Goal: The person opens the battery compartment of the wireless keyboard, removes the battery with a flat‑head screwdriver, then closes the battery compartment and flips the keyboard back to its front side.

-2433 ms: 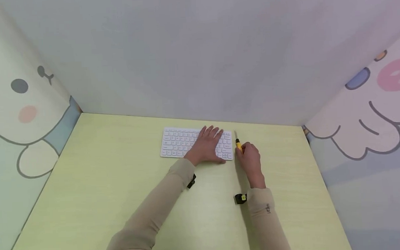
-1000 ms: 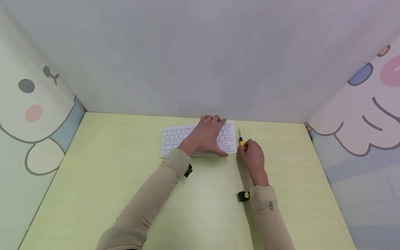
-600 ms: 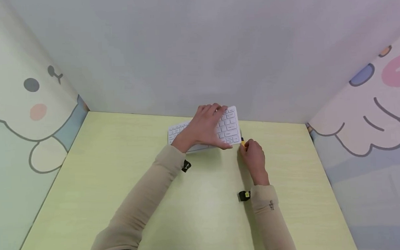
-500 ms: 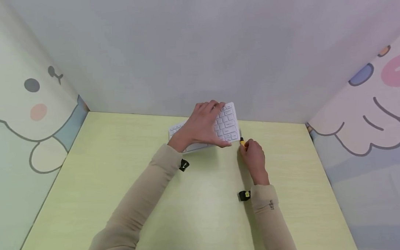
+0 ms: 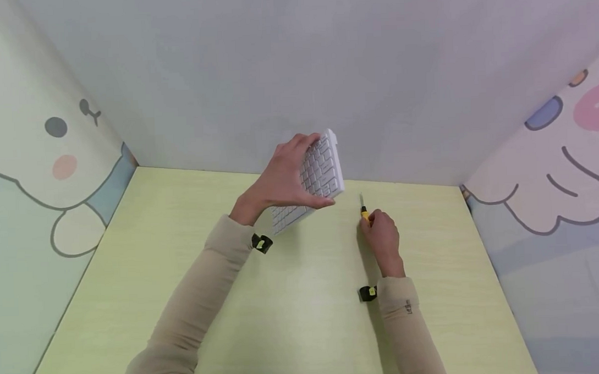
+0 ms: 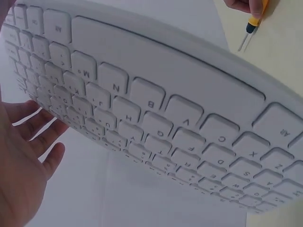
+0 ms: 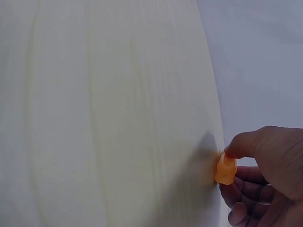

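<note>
A white keyboard (image 5: 322,167) is held up off the table by my left hand (image 5: 284,174), which spans it between thumb at the near edge and fingers at the far edge. Its right end is raised and its left end hangs lower. The left wrist view shows the key side of the keyboard (image 6: 142,113) close up, with my left hand (image 6: 23,156) at one end. My right hand (image 5: 380,236) pinches the yellow handle of a screwdriver (image 5: 364,211), its metal shaft pointing toward the wall. In the right wrist view, only the screwdriver's orange-yellow handle end (image 7: 226,169) shows between thumb and fingers.
The pale yellow table (image 5: 181,207) meets a grey-white back wall (image 5: 227,90) just behind the hands. Side walls with cartoon animal prints (image 5: 571,161) stand left and right. A small black wrist camera (image 5: 262,243) sits at the left sleeve, another black camera (image 5: 367,293) at the right.
My left hand has gripped the keyboard from flat on the table, lifted it, tilted it right end up, and moved it left. My right hand stays nearly in place with the screwdriver.
</note>
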Demonstrator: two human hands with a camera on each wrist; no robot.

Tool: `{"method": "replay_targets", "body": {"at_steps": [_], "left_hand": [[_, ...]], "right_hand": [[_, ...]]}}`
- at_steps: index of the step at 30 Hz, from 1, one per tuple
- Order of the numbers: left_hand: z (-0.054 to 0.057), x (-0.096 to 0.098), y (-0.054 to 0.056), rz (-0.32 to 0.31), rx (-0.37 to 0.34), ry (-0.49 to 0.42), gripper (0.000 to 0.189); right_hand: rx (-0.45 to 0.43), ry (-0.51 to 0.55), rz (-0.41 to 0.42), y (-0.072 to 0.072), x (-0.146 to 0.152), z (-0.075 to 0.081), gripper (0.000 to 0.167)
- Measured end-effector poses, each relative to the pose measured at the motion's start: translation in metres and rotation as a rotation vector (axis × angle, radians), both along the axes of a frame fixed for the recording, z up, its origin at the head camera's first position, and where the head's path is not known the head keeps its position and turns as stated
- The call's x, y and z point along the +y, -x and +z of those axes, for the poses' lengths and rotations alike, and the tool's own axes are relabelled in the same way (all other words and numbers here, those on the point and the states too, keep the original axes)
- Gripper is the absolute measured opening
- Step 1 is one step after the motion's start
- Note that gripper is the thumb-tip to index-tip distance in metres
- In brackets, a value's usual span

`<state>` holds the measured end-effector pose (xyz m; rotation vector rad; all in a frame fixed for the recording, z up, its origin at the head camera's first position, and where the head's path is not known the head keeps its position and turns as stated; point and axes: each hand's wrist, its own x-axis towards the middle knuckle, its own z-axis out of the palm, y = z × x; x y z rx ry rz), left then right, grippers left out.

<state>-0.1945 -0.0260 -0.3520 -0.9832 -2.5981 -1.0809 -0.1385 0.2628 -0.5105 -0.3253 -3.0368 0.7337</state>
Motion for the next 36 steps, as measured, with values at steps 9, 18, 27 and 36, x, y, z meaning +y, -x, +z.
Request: {"method": "replay_targets", "body": {"at_steps": [9,18,27,36], "left_hand": [[-0.004,-0.016,0.002,-0.051,-0.092,-0.225,0.117],[-0.011,-0.029,-0.004,-0.094,-0.107,-0.368,0.118],[-0.015,-0.038,-0.010,-0.093,-0.124,-0.405,0.124],[-0.014,-0.039,-0.012,-0.107,-0.116,-0.426,0.125]], "right_hand": [[0.008,0.013,0.001,0.001,0.002,0.000,0.029],[0.027,0.041,0.000,-0.002,0.002,0.001,0.030],[0.093,0.045,0.018,-0.002,-0.004,0.010,0.037],[0.092,0.260,0.312,0.005,-0.019,0.031,0.053]]}}
